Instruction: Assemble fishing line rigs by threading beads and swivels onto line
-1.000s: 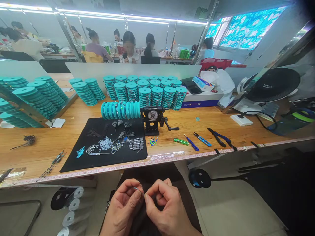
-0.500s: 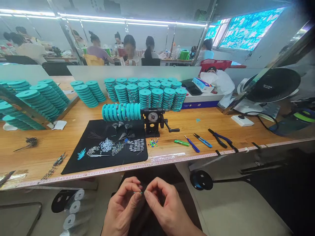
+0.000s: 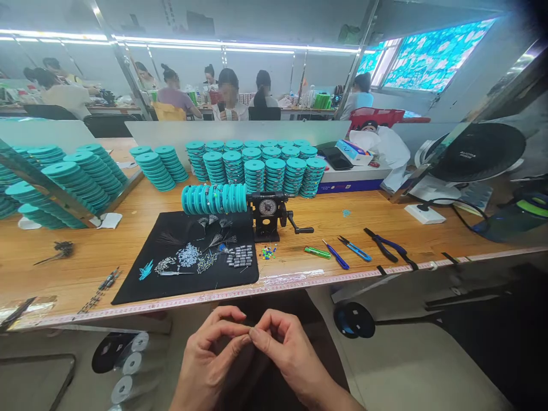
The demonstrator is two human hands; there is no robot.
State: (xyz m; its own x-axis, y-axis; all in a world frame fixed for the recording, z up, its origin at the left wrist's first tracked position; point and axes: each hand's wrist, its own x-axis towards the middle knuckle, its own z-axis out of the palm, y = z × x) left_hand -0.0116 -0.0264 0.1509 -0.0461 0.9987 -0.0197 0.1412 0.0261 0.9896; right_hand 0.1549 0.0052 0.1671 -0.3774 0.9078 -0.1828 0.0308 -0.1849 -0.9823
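My left hand and my right hand meet over my lap, in front of the table edge. Thumb and index finger of each hand are pinched, and the fingertips touch. A small turquoise piece showed at the left fingertips half a second ago; the fingers now cover it. What the right fingers pinch is too small or hidden to tell. Beyond the hands lies a black mat with thin turquoise pieces, pale translucent bits, small metal parts and grey cylinders.
A black hand-cranked winder carries a row of turquoise spools. Stacked spools stand behind it. Coloured beads, a green tube, a blue-handled tool, snips and pliers lie right. People sit beyond the partition.
The hands have come together, closing the small gap between their fingertips. The turquoise piece at the left fingertips is now covered. The whole view has shifted slightly.
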